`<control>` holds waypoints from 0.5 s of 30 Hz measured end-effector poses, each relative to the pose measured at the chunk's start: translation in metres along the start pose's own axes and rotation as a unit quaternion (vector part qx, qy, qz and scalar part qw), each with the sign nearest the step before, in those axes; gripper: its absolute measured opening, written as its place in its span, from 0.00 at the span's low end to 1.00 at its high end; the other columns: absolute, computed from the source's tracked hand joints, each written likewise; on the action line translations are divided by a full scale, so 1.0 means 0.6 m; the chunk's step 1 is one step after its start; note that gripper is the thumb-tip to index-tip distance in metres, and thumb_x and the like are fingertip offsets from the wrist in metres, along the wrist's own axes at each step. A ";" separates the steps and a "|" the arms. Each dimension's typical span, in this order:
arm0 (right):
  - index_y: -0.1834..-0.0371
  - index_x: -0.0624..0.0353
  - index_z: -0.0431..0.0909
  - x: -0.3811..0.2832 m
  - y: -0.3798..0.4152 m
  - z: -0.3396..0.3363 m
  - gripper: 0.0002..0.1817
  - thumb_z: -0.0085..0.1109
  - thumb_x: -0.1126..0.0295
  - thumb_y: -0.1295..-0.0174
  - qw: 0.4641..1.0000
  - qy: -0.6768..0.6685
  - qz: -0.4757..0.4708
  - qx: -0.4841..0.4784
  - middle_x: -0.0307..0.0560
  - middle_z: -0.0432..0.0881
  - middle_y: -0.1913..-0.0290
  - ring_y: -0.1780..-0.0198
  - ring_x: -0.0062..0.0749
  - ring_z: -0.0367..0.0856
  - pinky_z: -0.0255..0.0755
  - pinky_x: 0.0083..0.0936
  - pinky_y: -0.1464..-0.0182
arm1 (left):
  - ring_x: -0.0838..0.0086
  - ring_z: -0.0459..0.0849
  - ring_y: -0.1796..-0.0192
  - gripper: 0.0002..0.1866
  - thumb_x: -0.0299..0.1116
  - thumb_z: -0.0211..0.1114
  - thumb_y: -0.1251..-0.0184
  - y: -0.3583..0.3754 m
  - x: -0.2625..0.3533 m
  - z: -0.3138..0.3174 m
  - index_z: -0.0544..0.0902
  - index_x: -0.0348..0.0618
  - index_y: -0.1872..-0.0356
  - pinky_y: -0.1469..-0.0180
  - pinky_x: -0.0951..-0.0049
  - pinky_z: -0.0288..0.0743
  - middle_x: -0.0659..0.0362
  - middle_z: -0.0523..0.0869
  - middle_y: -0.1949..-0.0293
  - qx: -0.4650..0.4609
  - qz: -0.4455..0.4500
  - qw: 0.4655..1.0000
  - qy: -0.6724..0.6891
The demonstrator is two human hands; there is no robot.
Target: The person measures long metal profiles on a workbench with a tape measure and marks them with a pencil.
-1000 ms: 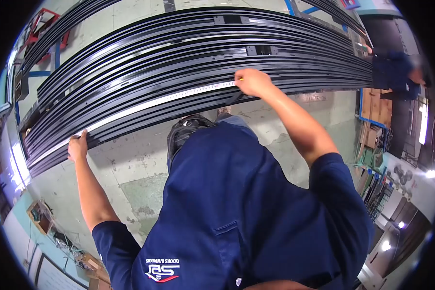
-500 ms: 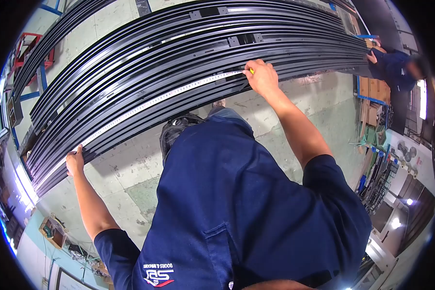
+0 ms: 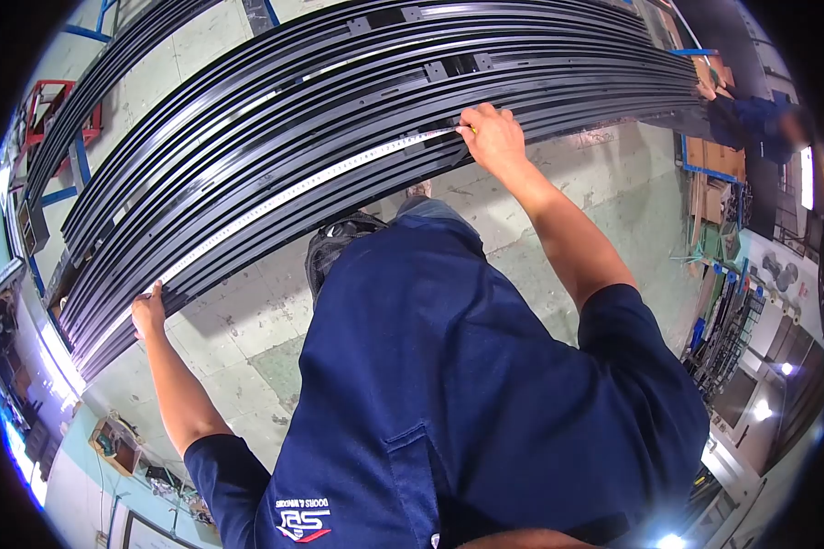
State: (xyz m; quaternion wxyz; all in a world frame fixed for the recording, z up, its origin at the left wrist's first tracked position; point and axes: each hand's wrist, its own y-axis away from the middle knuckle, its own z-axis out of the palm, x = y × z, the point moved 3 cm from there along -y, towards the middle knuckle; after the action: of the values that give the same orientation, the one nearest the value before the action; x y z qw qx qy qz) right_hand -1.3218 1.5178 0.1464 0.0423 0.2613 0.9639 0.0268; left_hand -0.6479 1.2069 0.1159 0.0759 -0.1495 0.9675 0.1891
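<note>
A white measuring tape runs stretched along the nearest of the long black metal profiles, between my two hands. At its left part, my left hand is closed at the front edge of the profiles, its thumb raised onto the tape. My right hand is closed over the tape's right part, resting on the profiles. A small yellow and dark thing shows at its fingertips, mostly hidden, too small to name. Dark bracket-like pieces sit on the profiles beyond.
Another person in dark blue touches the right end of the profiles. More black profiles lie at the far left, near a red stand. Wooden boards and racks stand at the right.
My view has shifted slightly. Both hands stay at about the same places on the tape; less of the yellow thing shows at my right fingertips.
</note>
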 end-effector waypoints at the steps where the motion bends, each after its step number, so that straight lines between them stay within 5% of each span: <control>1: 0.60 0.44 0.81 0.000 0.000 0.001 0.08 0.65 0.58 0.38 1.000 0.004 -0.003 -0.002 0.39 0.81 0.57 0.55 0.53 0.79 0.77 0.45 0.54 | 0.51 0.78 0.36 0.38 0.71 0.66 0.45 0.001 0.001 -0.001 0.85 0.50 0.46 0.35 0.28 0.55 0.49 0.83 0.40 -0.003 0.000 1.000 0.002; 12: 0.59 0.43 0.82 -0.001 -0.002 0.004 0.08 0.64 0.58 0.38 1.000 0.014 0.007 -0.012 0.40 0.81 0.56 0.53 0.53 0.78 0.77 0.45 0.52 | 0.48 0.77 0.35 0.39 0.71 0.66 0.46 -0.012 -0.003 0.006 0.84 0.49 0.45 0.35 0.27 0.54 0.48 0.82 0.39 -0.012 0.014 1.000 -0.008; 14: 0.59 0.43 0.82 0.001 -0.002 0.004 0.08 0.64 0.58 0.38 1.000 0.009 0.006 -0.008 0.39 0.81 0.56 0.54 0.53 0.78 0.76 0.45 0.52 | 0.47 0.83 0.43 0.40 0.68 0.64 0.42 0.018 0.017 -0.017 0.87 0.33 0.52 0.39 0.55 0.73 0.36 0.85 0.49 0.036 0.070 0.997 -0.017; 15: 0.57 0.42 0.81 0.001 -0.003 0.005 0.08 0.63 0.59 0.37 1.000 0.008 0.005 -0.021 0.42 0.81 0.55 0.53 0.53 0.79 0.77 0.46 0.52 | 0.47 0.83 0.43 0.40 0.68 0.64 0.42 0.018 0.016 -0.017 0.87 0.33 0.52 0.39 0.55 0.73 0.36 0.85 0.49 0.036 0.070 0.997 -0.017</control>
State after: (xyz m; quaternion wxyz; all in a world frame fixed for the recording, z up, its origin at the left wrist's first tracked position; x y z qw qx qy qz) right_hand -1.3232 1.5168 0.1433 0.0395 0.2653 0.9621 0.0490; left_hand -0.6615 1.2099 0.1268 0.0845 -0.0754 0.9804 0.1614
